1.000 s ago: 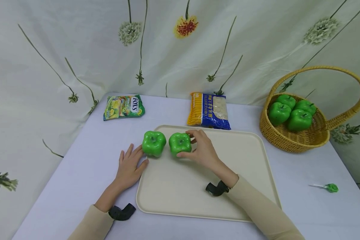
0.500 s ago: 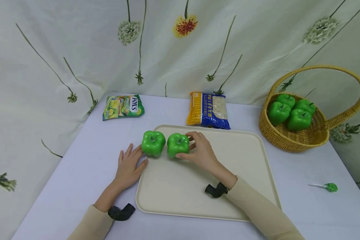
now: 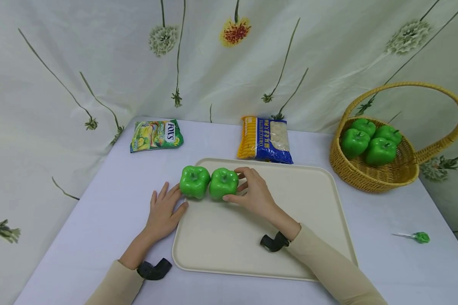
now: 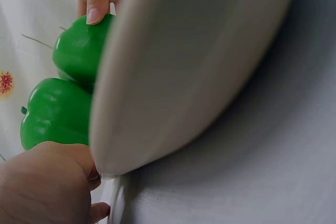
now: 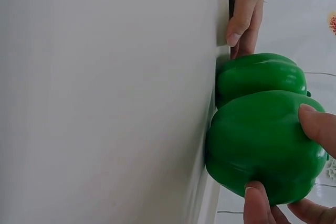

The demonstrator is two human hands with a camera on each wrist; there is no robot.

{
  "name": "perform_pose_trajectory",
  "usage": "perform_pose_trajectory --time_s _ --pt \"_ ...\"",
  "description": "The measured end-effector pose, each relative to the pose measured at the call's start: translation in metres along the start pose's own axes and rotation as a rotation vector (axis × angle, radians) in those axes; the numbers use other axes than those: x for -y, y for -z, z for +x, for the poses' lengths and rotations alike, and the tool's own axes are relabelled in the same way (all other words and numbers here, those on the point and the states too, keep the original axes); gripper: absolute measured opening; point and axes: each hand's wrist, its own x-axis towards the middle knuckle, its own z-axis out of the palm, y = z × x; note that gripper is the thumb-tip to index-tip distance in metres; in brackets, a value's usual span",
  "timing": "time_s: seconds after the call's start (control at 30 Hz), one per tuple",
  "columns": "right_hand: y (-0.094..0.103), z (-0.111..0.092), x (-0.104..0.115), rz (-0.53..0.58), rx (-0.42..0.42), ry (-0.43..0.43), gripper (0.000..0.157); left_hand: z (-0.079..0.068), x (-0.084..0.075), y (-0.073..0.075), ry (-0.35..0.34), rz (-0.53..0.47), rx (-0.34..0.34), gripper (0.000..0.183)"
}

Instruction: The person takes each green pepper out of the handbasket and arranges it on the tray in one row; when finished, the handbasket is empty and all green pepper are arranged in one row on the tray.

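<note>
Right hand (image 3: 255,195) pinches the right green bell pepper (image 3: 223,183) between thumb and fingers, on the far left corner of the cream tray (image 3: 305,220). This pepper touches the left green bell pepper (image 3: 194,181), which sits at the tray's left edge. Left hand (image 3: 164,210) lies flat on the white table (image 3: 99,228), fingers spread, fingertips touching the tray rim beside the left pepper.

Readable writing: green candy bag (image 3: 157,135) says "FOX'S"; yellow-blue pasta pack (image 3: 265,140) says "ORECCHIETTE", just behind the tray's far edge.

Most of the tray right of and nearer than the peppers is bare. Wicker basket (image 3: 370,173) with four green peppers (image 3: 370,144) stands well right of the tray. Green lollipop (image 3: 420,237) lies near the table's right edge.
</note>
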Motion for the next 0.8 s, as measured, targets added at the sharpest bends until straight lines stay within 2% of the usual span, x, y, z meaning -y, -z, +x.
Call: perform_pose_trajectory --time_s 0.8 --pt "0.0037 0.0007 -0.0027 -0.027 0.034 0.032 0.070 0.0005 0.0007 0.0001 0.018 0.007 0.022 0.048"
